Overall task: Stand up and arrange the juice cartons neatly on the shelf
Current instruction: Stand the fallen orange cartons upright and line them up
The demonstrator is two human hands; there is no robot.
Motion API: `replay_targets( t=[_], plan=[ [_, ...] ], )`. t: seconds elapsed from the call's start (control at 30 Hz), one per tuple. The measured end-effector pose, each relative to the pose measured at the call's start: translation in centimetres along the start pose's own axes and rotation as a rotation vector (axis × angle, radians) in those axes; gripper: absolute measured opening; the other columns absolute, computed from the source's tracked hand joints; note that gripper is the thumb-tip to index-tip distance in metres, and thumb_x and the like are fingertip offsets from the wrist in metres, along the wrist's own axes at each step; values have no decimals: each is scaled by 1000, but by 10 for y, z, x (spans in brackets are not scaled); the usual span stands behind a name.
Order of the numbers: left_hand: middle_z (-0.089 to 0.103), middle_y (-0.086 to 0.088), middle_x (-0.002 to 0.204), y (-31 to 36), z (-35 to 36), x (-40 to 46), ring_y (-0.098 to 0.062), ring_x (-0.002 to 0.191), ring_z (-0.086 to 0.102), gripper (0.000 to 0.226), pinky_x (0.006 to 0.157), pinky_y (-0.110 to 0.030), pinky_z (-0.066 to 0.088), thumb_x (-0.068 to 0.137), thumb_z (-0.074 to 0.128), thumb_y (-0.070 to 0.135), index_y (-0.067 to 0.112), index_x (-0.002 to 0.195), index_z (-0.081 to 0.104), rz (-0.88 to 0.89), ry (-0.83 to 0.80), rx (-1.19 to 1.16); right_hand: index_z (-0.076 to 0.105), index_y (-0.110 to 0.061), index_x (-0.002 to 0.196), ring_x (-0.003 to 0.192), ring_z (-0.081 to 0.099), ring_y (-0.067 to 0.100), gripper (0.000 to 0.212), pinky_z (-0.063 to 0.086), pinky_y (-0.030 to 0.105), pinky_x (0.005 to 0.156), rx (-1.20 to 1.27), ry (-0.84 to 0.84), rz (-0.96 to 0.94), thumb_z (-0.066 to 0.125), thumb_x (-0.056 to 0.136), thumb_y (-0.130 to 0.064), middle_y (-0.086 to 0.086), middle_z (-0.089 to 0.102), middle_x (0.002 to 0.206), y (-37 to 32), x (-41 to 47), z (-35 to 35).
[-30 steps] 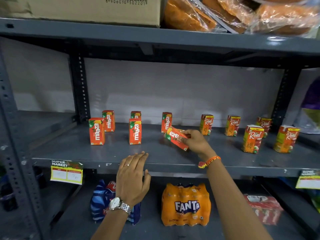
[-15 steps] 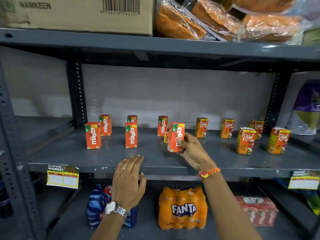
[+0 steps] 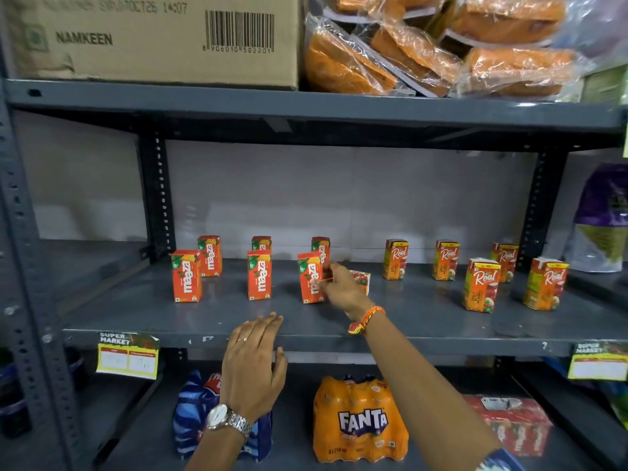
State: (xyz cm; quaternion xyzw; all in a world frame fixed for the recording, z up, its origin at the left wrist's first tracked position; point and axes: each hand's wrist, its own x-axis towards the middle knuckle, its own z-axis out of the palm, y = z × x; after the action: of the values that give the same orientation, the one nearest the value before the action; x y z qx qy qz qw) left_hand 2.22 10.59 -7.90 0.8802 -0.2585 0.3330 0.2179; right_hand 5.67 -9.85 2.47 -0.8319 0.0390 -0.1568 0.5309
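Observation:
Orange Maaza cartons stand in two rows on the left half of the grey middle shelf (image 3: 424, 321). My right hand (image 3: 339, 287) holds the front-row Maaza carton (image 3: 309, 277) upright on the shelf, in line with two other front cartons (image 3: 186, 276) (image 3: 259, 275). Right behind my right hand lies a small carton on its side (image 3: 363, 279), partly hidden. Several Real cartons (image 3: 481, 285) stand on the right half. My left hand (image 3: 253, 362) hovers at the shelf's front edge, fingers together, holding nothing.
A Namkeen cardboard box (image 3: 153, 39) and wrapped orange snack packs (image 3: 424, 52) sit on the shelf above. Below are a Fanta bottle pack (image 3: 360, 419), a blue pack (image 3: 190, 416) and a red pack (image 3: 516, 426). Price tags (image 3: 127, 355) hang from the shelf edge.
My right hand turned the tilted Maaza carton upright and set it down in the front row. A lying carton behind it came into view. My left hand stayed at the shelf edge.

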Motion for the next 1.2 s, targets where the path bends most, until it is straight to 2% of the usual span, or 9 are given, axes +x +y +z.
replay_targets(
  t=[0.27,0.33,0.4,0.47,0.63,0.77,0.93,1.07,1.2],
  plan=[
    [63,-2,135,-1,3,0,-21,123,59,53,112,-43,37,85,45,33,15,133,61,8,17,2,48,-10,141,129,56,25,46,48,42,108,-66,-30,-5,59,96,-17,7,59,138,4,1,-11],
    [63,-2,135,0,4,0,-21,123,58,53,112,-43,36,85,45,33,15,133,60,2,22,-2,53,-6,135,122,59,23,39,50,33,100,-72,42,-61,57,97,-11,6,64,124,1,5,-27],
    [63,-2,135,1,5,0,-22,123,58,54,113,-43,35,84,45,32,15,132,61,-8,29,-12,53,-1,134,119,60,27,38,52,35,98,-103,155,-73,56,96,-3,9,63,118,1,13,-47],
    [63,-3,134,1,6,0,-23,122,59,54,113,-44,35,83,45,32,14,131,62,-14,40,-21,53,0,133,118,61,31,38,53,42,99,-215,180,-54,57,95,-4,16,64,123,4,20,-63],
    [62,-3,136,2,7,1,-23,124,57,54,114,-43,33,84,44,31,14,132,61,-22,37,-21,49,-6,134,124,57,33,45,47,44,105,-689,15,-1,61,94,-25,16,59,135,16,30,-59],
    [62,-4,136,3,6,1,-23,123,58,54,114,-43,33,85,43,33,13,132,61,-14,33,0,54,-7,130,120,60,33,38,49,45,105,-858,1,1,59,95,-21,16,62,133,22,35,-57],
    [65,-5,132,6,4,5,-23,120,61,52,110,-41,35,90,39,39,13,128,65,-36,28,58,61,-3,127,112,62,29,36,50,35,93,-603,36,13,60,96,-22,13,66,121,24,30,-75],
    [62,-6,136,16,8,6,-22,124,59,55,111,-40,37,94,37,43,13,133,61,12,-12,85,66,-5,109,89,61,19,17,49,24,74,-81,63,1,57,98,-15,2,66,91,29,10,-89],
    [59,-5,141,34,14,7,-22,128,56,57,113,-41,38,96,35,44,12,138,57,79,-43,55,55,1,129,105,58,24,31,48,39,95,382,90,61,52,100,-10,10,63,112,34,-12,-105]
  ],
)
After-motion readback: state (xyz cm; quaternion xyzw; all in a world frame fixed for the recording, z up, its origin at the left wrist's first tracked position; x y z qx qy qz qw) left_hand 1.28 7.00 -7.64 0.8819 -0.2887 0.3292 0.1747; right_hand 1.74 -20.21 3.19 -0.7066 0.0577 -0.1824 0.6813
